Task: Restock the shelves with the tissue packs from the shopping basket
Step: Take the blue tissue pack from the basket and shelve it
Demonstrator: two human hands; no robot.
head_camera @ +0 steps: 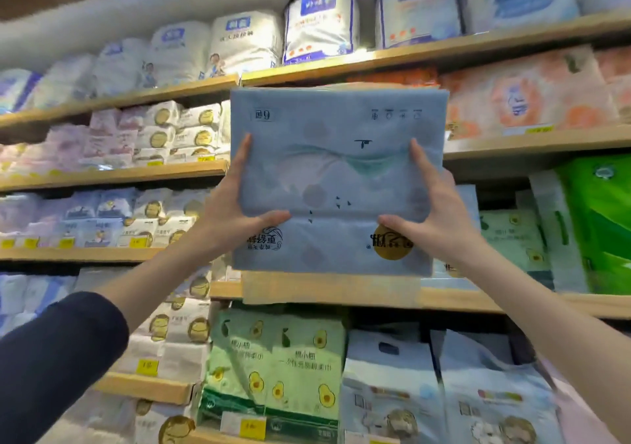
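The pack (336, 177) is in front of the shelf (478, 301), left hand (235, 204) on its left edge, right hand (433, 211) on its right; avocado packs (276, 368) sit below it.

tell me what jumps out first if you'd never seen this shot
A big pale blue tissue pack fills the centre, held up in front of the shelves, the left hand and right hand gripping its two sides. Its print looks upside down. Around it, wooden shelves are crammed with packs, with a bright green pack at the right edge.

Price tags (146, 367) too blurred to read
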